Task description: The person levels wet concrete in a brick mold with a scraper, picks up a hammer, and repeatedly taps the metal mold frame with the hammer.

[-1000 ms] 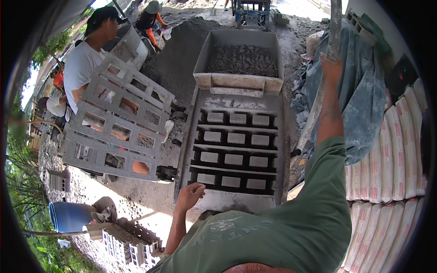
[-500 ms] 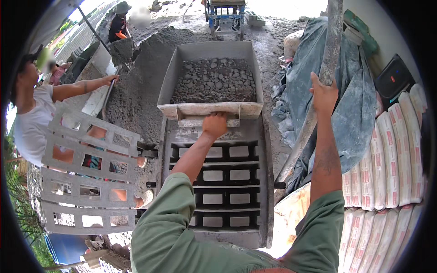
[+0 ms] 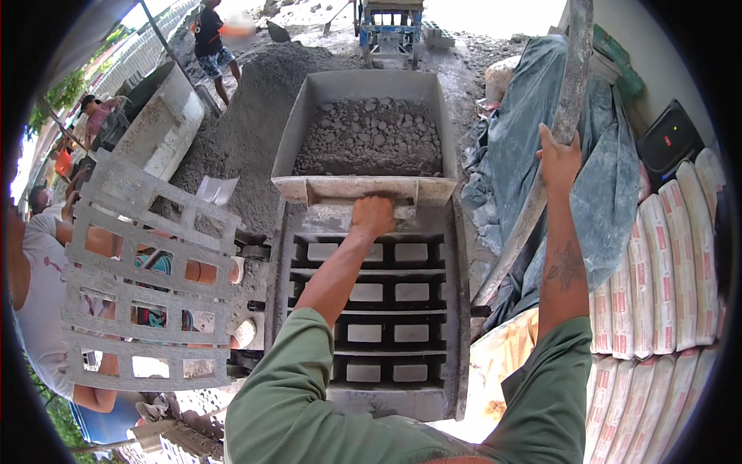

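My left hand (image 3: 373, 216) is closed round the front handle of a metal feed box (image 3: 363, 188). Inside the box lies a heap of grey, lumpy concrete mix (image 3: 371, 139). Between the box and my body is a steel block mould (image 3: 456, 340), with rows of dark cavities and pale rectangular cores. My right hand (image 3: 558, 161) grips a long, worn metal lever pole (image 3: 570, 77) that slants from upper right down to the mould's right side. Left of the mould, a grey slotted metal grid (image 3: 147, 278) stands raised.
A person in a white shirt (image 3: 50, 301) is behind the grid, near a shovel blade (image 3: 215, 192). Grey aggregate (image 3: 270, 93) is heaped beyond, with another person (image 3: 212, 42) beside it. On the right are a tarp (image 3: 533, 170), a black speaker (image 3: 671, 139) and stacked bags (image 3: 657, 255).
The white-shirted person has shifted down and left behind the grid, lowering the shovel. The far person has straightened and swung a shovel rightward. My hands keep their holds.
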`<state>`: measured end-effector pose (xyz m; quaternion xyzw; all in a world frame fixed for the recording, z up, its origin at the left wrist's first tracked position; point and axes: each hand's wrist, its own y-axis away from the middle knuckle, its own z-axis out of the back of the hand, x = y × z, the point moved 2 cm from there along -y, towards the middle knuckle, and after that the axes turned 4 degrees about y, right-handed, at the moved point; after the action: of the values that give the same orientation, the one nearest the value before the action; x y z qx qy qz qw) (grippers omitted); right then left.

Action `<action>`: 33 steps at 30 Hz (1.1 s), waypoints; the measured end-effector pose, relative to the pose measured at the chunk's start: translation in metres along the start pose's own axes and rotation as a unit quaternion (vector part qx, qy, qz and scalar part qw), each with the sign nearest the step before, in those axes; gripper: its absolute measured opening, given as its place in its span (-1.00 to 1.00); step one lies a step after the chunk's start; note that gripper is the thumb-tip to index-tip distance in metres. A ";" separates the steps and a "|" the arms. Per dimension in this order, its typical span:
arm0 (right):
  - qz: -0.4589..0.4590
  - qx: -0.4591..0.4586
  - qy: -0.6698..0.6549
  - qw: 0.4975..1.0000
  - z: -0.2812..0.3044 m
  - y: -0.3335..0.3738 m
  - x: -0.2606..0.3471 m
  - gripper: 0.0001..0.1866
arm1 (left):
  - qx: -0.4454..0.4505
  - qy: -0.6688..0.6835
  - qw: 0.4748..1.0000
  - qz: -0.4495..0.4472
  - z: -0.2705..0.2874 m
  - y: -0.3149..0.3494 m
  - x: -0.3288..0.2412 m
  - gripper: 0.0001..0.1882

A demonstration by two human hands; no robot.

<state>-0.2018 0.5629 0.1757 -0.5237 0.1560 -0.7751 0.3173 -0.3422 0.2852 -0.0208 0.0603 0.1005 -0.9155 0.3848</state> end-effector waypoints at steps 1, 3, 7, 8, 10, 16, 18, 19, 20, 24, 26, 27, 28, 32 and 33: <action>0.014 -0.001 0.004 1.000 0.005 -0.002 -0.008 -0.38 | 0.009 0.007 1.000 -0.006 0.000 0.006 -0.007 -0.81; 0.009 0.018 -0.038 0.999 0.005 0.006 0.006 -0.43 | 0.055 -0.014 0.998 0.005 0.016 0.010 0.002 -0.79; -0.005 0.046 -0.099 0.994 0.000 0.009 0.029 -0.54 | 0.057 -0.041 0.997 0.016 0.022 -0.044 0.032 -0.73; -0.009 0.048 -0.097 0.994 -0.002 0.005 0.021 -0.54 | 0.046 -0.048 0.998 0.015 0.020 -0.056 0.036 -0.74; 0.039 0.038 -0.047 0.997 -0.004 0.002 0.011 -0.47 | 0.024 -0.040 0.999 0.016 0.011 -0.066 0.031 -0.75; 0.007 0.001 0.009 1.000 -0.004 0.002 -0.005 -0.41 | 0.031 -0.061 0.998 -0.001 -0.012 -0.047 0.019 -0.72; 0.007 -0.009 0.001 1.000 -0.002 0.003 -0.003 -0.44 | 0.024 -0.046 0.998 -0.021 -0.002 -0.036 0.020 -0.72; 0.006 -0.018 -0.005 1.000 0.001 0.000 -0.003 -0.46 | -0.031 -0.034 0.998 -0.041 -0.002 -0.042 0.020 -0.73; 0.003 -0.011 -0.012 1.000 0.001 0.003 0.005 -0.46 | -0.004 -0.062 0.998 -0.022 0.010 -0.053 0.024 -0.73; 0.029 0.006 -0.012 0.999 -0.002 0.003 0.000 -0.42 | 0.032 -0.045 0.998 0.035 0.004 -0.083 0.034 -0.71; 0.073 -0.031 0.004 0.997 -0.011 -0.001 -0.003 -0.42 | -0.019 -0.037 0.999 0.029 0.001 -0.090 0.041 -0.75; 0.046 -0.011 0.010 0.999 -0.009 -0.001 -0.003 -0.43 | 0.001 -0.036 0.999 0.038 -0.004 -0.085 0.039 -0.75; 0.018 0.010 0.015 1.000 -0.008 -0.002 -0.004 -0.43 | 0.021 -0.035 0.998 0.047 -0.008 -0.081 0.037 -0.76; 0.008 -0.045 0.022 0.999 -0.005 -0.005 -0.009 -0.44 | 0.039 -0.039 0.998 0.034 -0.009 -0.074 0.025 -0.68; -0.002 -0.027 0.011 1.000 -0.005 -0.005 -0.007 -0.43 | 0.044 -0.047 0.997 0.049 -0.006 -0.072 0.027 -0.70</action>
<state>-0.2062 0.5706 0.1713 -0.5236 0.1792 -0.7772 0.2996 -0.4123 0.3177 -0.0221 0.0388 0.0384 -0.9011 0.4302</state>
